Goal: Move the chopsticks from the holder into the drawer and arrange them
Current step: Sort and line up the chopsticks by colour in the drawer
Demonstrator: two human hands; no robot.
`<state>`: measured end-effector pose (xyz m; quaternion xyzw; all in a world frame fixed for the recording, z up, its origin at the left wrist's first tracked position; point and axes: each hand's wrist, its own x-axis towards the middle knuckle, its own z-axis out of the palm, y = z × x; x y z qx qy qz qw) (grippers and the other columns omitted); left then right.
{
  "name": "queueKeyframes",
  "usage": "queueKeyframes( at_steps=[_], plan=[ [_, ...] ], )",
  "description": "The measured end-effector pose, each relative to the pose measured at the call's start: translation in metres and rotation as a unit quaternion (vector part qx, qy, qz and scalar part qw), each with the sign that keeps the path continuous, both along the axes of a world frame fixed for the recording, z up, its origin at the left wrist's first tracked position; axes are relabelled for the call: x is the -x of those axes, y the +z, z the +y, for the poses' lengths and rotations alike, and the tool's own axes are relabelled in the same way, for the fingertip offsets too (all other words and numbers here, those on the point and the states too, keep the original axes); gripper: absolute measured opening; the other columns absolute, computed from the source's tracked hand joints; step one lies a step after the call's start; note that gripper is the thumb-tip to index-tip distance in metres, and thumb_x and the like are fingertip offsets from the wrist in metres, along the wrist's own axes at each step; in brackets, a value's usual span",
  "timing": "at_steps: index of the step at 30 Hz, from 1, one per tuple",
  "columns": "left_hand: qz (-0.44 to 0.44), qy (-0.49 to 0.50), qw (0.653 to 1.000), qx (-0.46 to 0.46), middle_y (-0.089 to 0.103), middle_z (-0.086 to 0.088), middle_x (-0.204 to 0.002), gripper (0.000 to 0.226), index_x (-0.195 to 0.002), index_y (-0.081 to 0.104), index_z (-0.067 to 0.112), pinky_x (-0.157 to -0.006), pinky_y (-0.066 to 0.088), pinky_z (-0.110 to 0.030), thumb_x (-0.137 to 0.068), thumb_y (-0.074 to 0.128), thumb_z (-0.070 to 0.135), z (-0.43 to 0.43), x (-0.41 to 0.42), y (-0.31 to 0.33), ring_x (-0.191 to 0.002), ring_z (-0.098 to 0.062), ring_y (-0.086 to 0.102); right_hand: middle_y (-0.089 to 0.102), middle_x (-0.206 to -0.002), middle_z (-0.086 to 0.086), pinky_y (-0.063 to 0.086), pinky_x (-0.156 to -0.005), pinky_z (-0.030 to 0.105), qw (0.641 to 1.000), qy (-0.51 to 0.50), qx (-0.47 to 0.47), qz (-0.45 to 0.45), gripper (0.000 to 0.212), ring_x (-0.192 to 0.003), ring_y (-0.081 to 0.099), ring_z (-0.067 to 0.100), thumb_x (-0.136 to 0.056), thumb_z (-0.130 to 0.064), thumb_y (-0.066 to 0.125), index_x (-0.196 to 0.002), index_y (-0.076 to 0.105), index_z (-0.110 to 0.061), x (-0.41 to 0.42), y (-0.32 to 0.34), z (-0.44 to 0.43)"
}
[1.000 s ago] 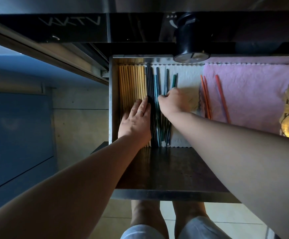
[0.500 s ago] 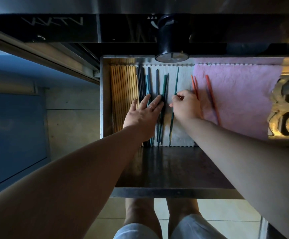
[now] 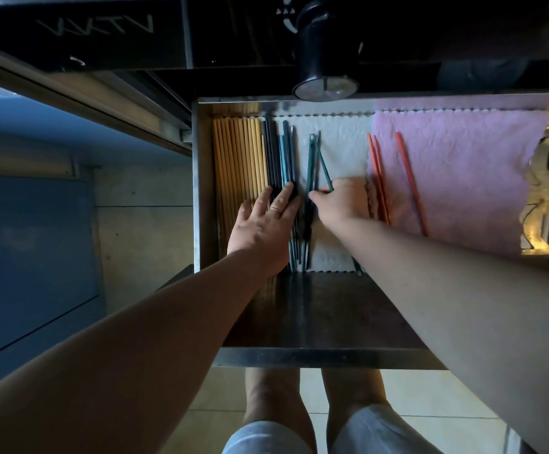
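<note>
Nearest to us are our bare knees point(image 3: 286, 404) above the tiled floor, then the front rim of the open drawer point(image 3: 299, 357). Our two forearms reach in over its dark bottom. Our left hand point(image 3: 263, 221) lies flat and open, fingers spread, pressing on the dark and blue chopsticks point(image 3: 283, 158), much as it did half a second ago. Just left of them the row of wooden chopsticks point(image 3: 237, 158) lies packed against the drawer's left wall, unchanged. Our right hand point(image 3: 342, 201) has come back from the pink cloth's edge toward the middle and now pinches the green chopsticks point(image 3: 314, 165) between fingertips and thumb; one of them, which lay nearly straight before, now slants with its near end swung right, raised in the grip. They lie on the white cloth point(image 3: 342, 142). Just right of that hand, three orange chopsticks point(image 3: 411, 178) rest on the pink cloth point(image 3: 463, 175), where they were. Beyond the drawer a black knob point(image 3: 322, 54) juts from the dark panel
</note>
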<state>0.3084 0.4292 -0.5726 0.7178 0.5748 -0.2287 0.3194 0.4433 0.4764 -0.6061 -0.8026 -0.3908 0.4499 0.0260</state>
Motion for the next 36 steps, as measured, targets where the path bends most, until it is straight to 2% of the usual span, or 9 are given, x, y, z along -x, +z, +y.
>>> queueKeyframes(
  at_steps=[3, 8, 17, 19, 23, 27, 31, 33, 36],
  plan=[
    [-0.012, 0.003, 1.0, 0.008, -0.025, 0.015, -0.159, 0.08, -0.155, -0.008, 0.034, -0.12, 0.007, -0.052, -0.096, 0.042, 0.012, 0.002, 0.001, 0.0, -0.15, -0.021, -0.015, 0.072, -0.096, 0.007, 0.039, -0.067, 0.02, 1.0, -0.004, 0.018, 0.005, 0.022, -0.076, 0.06, 0.016, -0.086, -0.022, 0.069, -0.102, 0.07, -0.007, 0.003, -0.003, -0.001],
    [-0.016, 0.005, 1.0, 0.013, -0.025, 0.016, -0.159, 0.079, -0.155, -0.005, 0.034, -0.119, 0.006, -0.051, -0.097, 0.042, 0.012, 0.003, 0.003, 0.001, -0.15, -0.02, -0.015, 0.053, -0.06, -0.003, 0.03, -0.047, 0.02, 0.999, -0.003, 0.031, -0.02, 0.011, -0.052, 0.048, 0.012, -0.083, -0.022, 0.064, -0.079, 0.062, -0.012, 0.004, 0.005, 0.003],
    [-0.028, 0.011, 0.999, 0.021, -0.026, 0.019, -0.158, 0.083, -0.155, -0.006, 0.036, -0.119, 0.006, -0.049, -0.094, 0.042, 0.01, 0.002, 0.008, -0.003, -0.149, -0.015, -0.017, 0.052, -0.059, -0.005, 0.038, -0.056, 0.022, 0.999, -0.012, 0.018, 0.026, 0.026, -0.06, 0.054, 0.021, -0.075, -0.033, 0.064, -0.061, 0.049, -0.017, 0.011, 0.011, 0.009],
    [-0.034, 0.018, 0.999, 0.03, -0.025, 0.02, -0.158, 0.083, -0.156, -0.004, 0.035, -0.119, 0.006, -0.048, -0.092, 0.042, 0.008, 0.002, 0.01, -0.001, -0.149, -0.013, -0.017, 0.051, -0.062, -0.002, 0.038, -0.058, 0.022, 0.999, 0.01, 0.028, 0.011, 0.021, -0.067, 0.055, 0.022, -0.076, -0.03, 0.063, -0.067, 0.051, -0.015, 0.016, 0.01, 0.013],
    [-0.043, 0.02, 0.998, 0.04, -0.023, 0.019, -0.159, 0.08, -0.156, -0.001, 0.034, -0.119, 0.007, -0.05, -0.093, 0.04, 0.008, 0.002, 0.013, 0.0, -0.148, -0.01, -0.017, 0.043, -0.056, -0.004, 0.022, -0.043, 0.018, 0.998, 0.046, 0.021, -0.033, 0.014, -0.066, 0.05, 0.02, -0.085, -0.024, 0.063, -0.08, 0.057, -0.013, 0.017, 0.013, 0.015],
    [-0.037, 0.006, 0.999, 0.013, -0.023, 0.016, -0.16, 0.078, -0.157, 0.001, 0.03, -0.12, 0.007, -0.049, -0.093, 0.041, 0.008, 0.0, 0.012, -0.002, -0.149, -0.014, -0.015, 0.061, -0.079, 0.004, 0.038, -0.062, 0.023, 1.0, -0.007, 0.004, -0.023, 0.032, -0.077, 0.059, 0.023, -0.091, -0.034, 0.051, -0.095, 0.067, -0.006, 0.015, 0.011, 0.016],
    [-0.042, -0.024, 0.999, -0.021, -0.024, 0.014, -0.16, 0.076, -0.157, -0.002, 0.029, -0.12, 0.006, -0.048, -0.096, 0.042, 0.014, 0.002, 0.006, -0.005, -0.15, -0.017, -0.014, 0.069, -0.098, 0.013, 0.048, -0.072, 0.027, 0.999, -0.034, 0.013, -0.028, 0.034, -0.09, 0.066, 0.028, -0.093, -0.026, 0.045, -0.104, 0.07, -0.004, 0.01, 0.008, 0.015],
    [-0.04, -0.035, 0.999, -0.004, -0.023, 0.015, -0.16, 0.077, -0.157, -0.002, 0.031, -0.119, 0.005, -0.05, -0.096, 0.043, 0.013, 0.005, 0.004, -0.005, -0.15, -0.018, -0.014, 0.071, -0.094, 0.012, 0.056, -0.073, 0.033, 0.999, -0.031, 0.012, -0.023, 0.029, -0.087, 0.069, 0.029, -0.089, -0.024, 0.051, -0.098, 0.07, -0.004, 0.009, 0.004, 0.015],
    [-0.027, -0.049, 0.998, 0.02, -0.023, 0.015, -0.16, 0.08, -0.156, -0.004, 0.033, -0.118, 0.003, -0.053, -0.095, 0.043, 0.01, 0.007, 0.004, -0.002, -0.149, -0.019, -0.016, 0.063, -0.073, 0.006, 0.041, -0.061, 0.02, 0.998, 0.016, 0.004, -0.053, 0.019, -0.07, 0.061, 0.02, -0.086, -0.023, 0.061, -0.076, 0.066, -0.008, 0.008, 0.003, 0.017]
  ],
)
